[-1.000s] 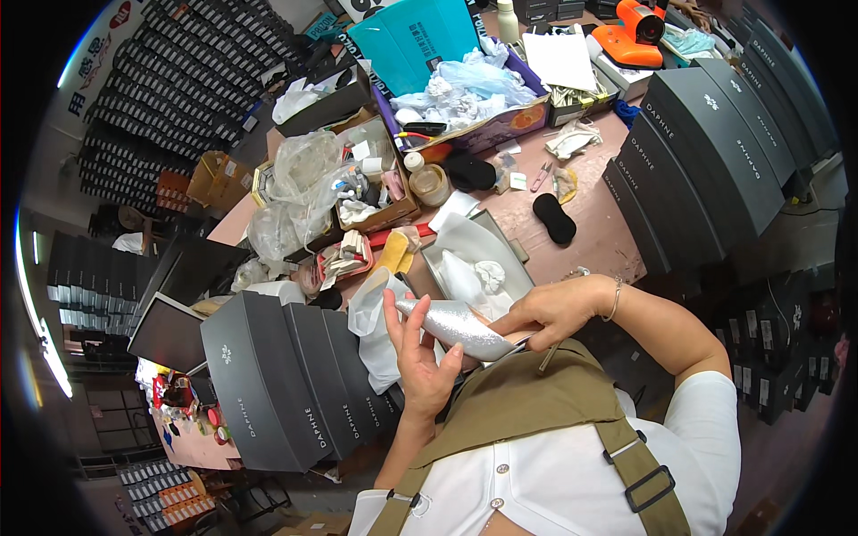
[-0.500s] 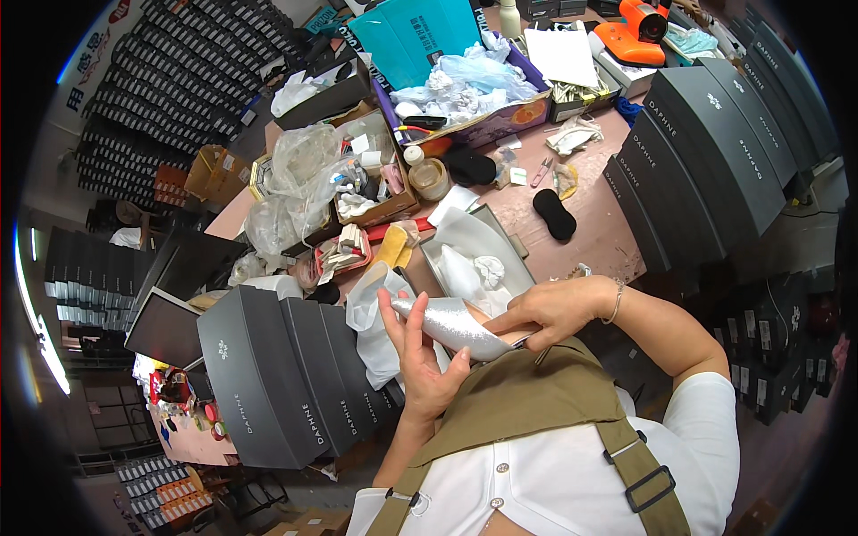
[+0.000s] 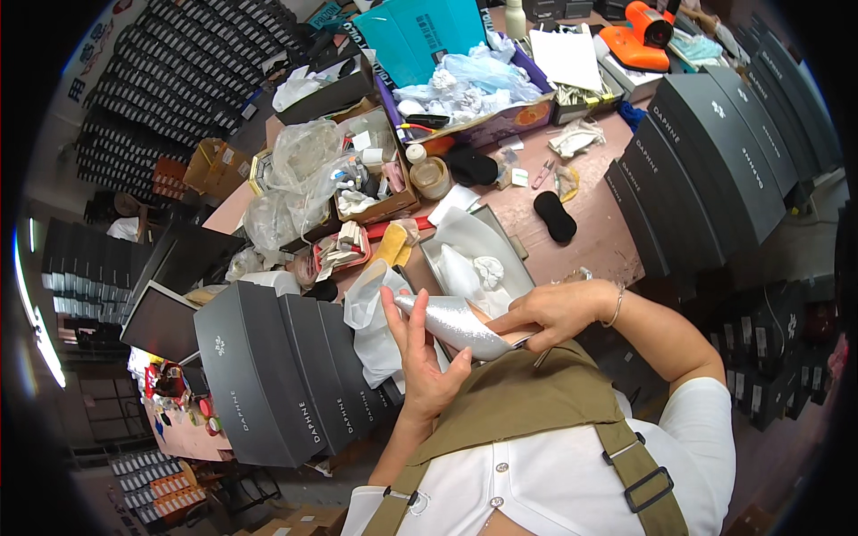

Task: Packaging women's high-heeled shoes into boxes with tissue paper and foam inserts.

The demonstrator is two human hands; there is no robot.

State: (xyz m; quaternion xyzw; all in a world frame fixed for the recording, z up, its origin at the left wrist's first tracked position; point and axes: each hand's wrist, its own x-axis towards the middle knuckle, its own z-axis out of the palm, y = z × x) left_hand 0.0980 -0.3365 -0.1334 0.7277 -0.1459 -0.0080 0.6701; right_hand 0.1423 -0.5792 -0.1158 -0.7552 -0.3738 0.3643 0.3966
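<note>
Your left hand cups and right hand pinches the glittery silver pointed shoe; loosened fingers could drop it onto the cluttered worktop.

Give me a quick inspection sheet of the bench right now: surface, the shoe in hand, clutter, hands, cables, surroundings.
Surface: pinkish worktable, mostly covered.
Job's things: silver pointed shoe held above an open grey box lined with white paper.
Clutter: plastic bags, small jar, black pads, teal bag, orange tool.
Grippers: left hand cradles the shoe's toe end; right hand grips its heel end.
Cables: nothing seen.
Surroundings: stacks of dark grey shoe boxes on both sides.
</note>
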